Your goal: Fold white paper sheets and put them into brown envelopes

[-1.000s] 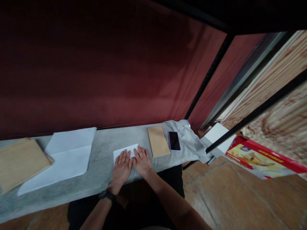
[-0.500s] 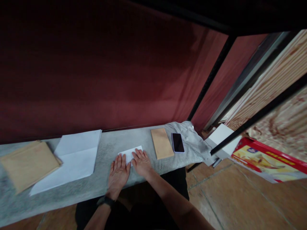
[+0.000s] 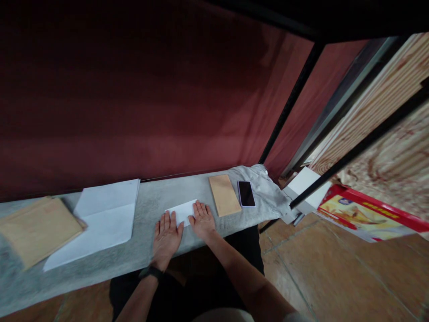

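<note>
A small folded sheet of white paper (image 3: 182,212) lies flat on the cloth-covered table (image 3: 174,188) in front of me. My left hand (image 3: 166,235) rests flat on its left end, fingers stretched out and a dark band on the wrist. On the right end lies my right hand (image 3: 203,220), palm down with its fingers extended. Both hands press on the paper without gripping it, and they cover its two ends. Just right of my right hand is a brown envelope (image 3: 225,195).
A phone (image 3: 246,194) lies beyond the envelope. At left, several brown envelopes (image 3: 43,228) overlap larger white sheets (image 3: 110,214). A dark red wall (image 3: 150,147) rises behind the table. Black metal bars (image 3: 291,105) and a red-yellow box (image 3: 372,213) are on the right.
My hands have moved apart, the left to the left end and the right to the right end, so more of the white paper's middle shows. The view has shifted slightly.
</note>
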A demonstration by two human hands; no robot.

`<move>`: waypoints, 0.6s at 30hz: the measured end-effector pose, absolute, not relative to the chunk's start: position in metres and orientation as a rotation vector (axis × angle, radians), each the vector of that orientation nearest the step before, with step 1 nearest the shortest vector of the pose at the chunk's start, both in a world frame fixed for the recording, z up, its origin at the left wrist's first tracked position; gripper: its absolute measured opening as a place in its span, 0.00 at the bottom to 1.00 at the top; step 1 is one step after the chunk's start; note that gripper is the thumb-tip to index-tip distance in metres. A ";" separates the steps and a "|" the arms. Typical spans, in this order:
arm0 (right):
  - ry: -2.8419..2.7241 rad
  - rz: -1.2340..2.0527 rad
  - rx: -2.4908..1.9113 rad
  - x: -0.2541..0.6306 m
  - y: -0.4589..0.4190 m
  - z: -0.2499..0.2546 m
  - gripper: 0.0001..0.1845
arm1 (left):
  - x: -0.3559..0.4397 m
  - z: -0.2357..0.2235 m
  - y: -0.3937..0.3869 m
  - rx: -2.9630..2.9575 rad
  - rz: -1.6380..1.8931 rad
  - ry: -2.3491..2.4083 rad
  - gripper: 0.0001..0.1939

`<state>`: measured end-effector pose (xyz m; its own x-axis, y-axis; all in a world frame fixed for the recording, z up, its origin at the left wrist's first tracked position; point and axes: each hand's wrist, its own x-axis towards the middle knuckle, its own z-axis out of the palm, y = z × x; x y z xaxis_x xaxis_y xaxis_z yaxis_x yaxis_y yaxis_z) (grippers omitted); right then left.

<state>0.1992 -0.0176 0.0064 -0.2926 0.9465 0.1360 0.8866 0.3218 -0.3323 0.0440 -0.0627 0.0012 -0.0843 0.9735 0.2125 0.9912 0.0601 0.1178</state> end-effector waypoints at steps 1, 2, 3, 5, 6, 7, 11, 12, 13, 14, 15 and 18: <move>-2.290 0.280 -1.653 0.200 -0.017 0.007 0.33 | 0.044 0.001 -0.063 -2.071 -0.367 -2.240 0.35; -2.291 0.284 -1.661 0.200 -0.017 0.007 0.33 | 0.044 0.001 -0.062 -2.073 -0.374 -2.246 0.35; -2.293 0.291 -1.668 0.200 -0.017 0.007 0.33 | 0.044 0.002 -0.062 -2.078 -0.379 -2.250 0.35; -2.293 0.302 -1.679 0.200 -0.017 0.007 0.33 | 0.045 0.003 -0.062 -2.086 -0.378 -2.252 0.35; -2.290 0.304 -1.685 0.200 -0.017 0.007 0.33 | 0.045 0.004 -0.062 -2.091 -0.373 -2.252 0.35; -2.287 0.303 -1.691 0.200 -0.017 0.008 0.33 | 0.045 0.005 -0.062 -2.094 -0.364 -2.255 0.35; -2.281 0.305 -1.699 0.200 -0.017 0.009 0.34 | 0.046 0.006 -0.062 -2.084 -0.336 -2.272 0.35; -2.279 0.310 -1.701 0.201 -0.017 0.009 0.34 | 0.046 0.005 -0.062 -2.079 -0.338 -2.272 0.35; -2.274 0.314 -1.703 0.201 -0.018 0.010 0.35 | 0.046 0.005 -0.062 -2.076 -0.343 -2.270 0.35; -2.270 0.314 -1.703 0.201 -0.018 0.010 0.35 | 0.046 0.005 -0.062 -2.077 -0.347 -2.269 0.35; -2.266 0.311 -1.701 0.202 -0.019 0.011 0.35 | 0.046 0.006 -0.062 -2.080 -0.347 -2.269 0.35; -2.256 0.284 -1.700 0.206 -0.022 0.012 0.34 | 0.046 0.007 -0.062 -2.083 -0.323 -2.258 0.35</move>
<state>0.2058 -0.0220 0.0116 -0.2535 0.9599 0.1195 0.9003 0.2793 -0.3339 0.0461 -0.0622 0.0074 -0.0900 0.9796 0.1798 0.9907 0.0695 0.1173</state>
